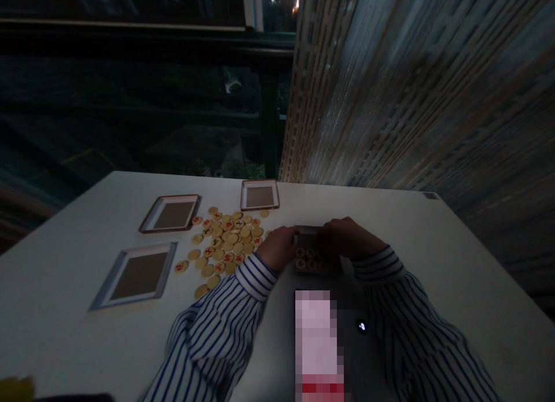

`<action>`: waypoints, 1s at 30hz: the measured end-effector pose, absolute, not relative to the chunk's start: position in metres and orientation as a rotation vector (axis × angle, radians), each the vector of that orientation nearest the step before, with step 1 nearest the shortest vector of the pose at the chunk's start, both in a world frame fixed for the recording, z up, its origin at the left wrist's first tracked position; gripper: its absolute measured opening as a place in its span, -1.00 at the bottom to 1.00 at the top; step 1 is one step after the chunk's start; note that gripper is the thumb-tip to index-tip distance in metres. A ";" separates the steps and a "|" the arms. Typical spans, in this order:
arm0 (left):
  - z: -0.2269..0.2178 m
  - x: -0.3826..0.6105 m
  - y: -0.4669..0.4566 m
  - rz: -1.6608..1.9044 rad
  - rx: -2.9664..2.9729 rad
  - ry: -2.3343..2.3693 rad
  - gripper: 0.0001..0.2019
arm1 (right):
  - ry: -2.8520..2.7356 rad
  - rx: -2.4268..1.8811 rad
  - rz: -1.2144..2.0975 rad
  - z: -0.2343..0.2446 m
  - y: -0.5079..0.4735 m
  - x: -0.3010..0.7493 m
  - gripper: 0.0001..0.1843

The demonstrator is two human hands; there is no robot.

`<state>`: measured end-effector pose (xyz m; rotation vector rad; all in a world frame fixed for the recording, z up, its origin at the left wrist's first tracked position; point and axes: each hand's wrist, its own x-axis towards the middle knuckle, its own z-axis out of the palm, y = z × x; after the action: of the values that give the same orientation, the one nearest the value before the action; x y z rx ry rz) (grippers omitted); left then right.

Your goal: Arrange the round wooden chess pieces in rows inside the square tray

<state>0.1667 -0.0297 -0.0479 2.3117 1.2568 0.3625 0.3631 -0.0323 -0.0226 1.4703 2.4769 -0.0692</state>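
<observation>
In front of me on the white table (pixel 433 263) lies a small shallow box (pixel 307 239). Two short rows of round Chinese chess pieces (pixel 311 264) sit in its near part, in shadow. My left hand (pixel 280 249) is closed, its fingertips gripping the box's left far corner. Over the right side of the box my right hand (pixel 353 238) is curled, fingers bent down. What its fingertips hold, if anything, is hidden. Just left of my left hand spreads a loose heap of wooden Chinese chess pieces (pixel 232 238), several showing red or black characters.
Three shallow trays stand around the heap: a brown-rimmed tray (pixel 141 224) at left, another brown-rimmed tray (pixel 277 195) at the back, and a grey-rimmed tray (pixel 170 269) nearer me. A phone with a blurred screen (pixel 318 338) lies between my forearms. Behind the table hangs a string curtain (pixel 368 101).
</observation>
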 end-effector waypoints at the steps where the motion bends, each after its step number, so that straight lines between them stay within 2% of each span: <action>1: -0.048 0.167 -0.030 0.361 2.316 1.259 -0.63 | 2.477 1.467 -0.069 -0.022 -0.032 0.363 -0.73; 30: -0.048 0.167 -0.030 0.337 2.336 1.284 -0.64 | 2.419 1.473 -0.141 -0.015 -0.034 0.358 -0.74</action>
<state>0.1668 -0.0300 -0.0483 2.3363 1.2837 0.3373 0.3580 -0.0345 -0.0149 1.4726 2.4185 -0.1411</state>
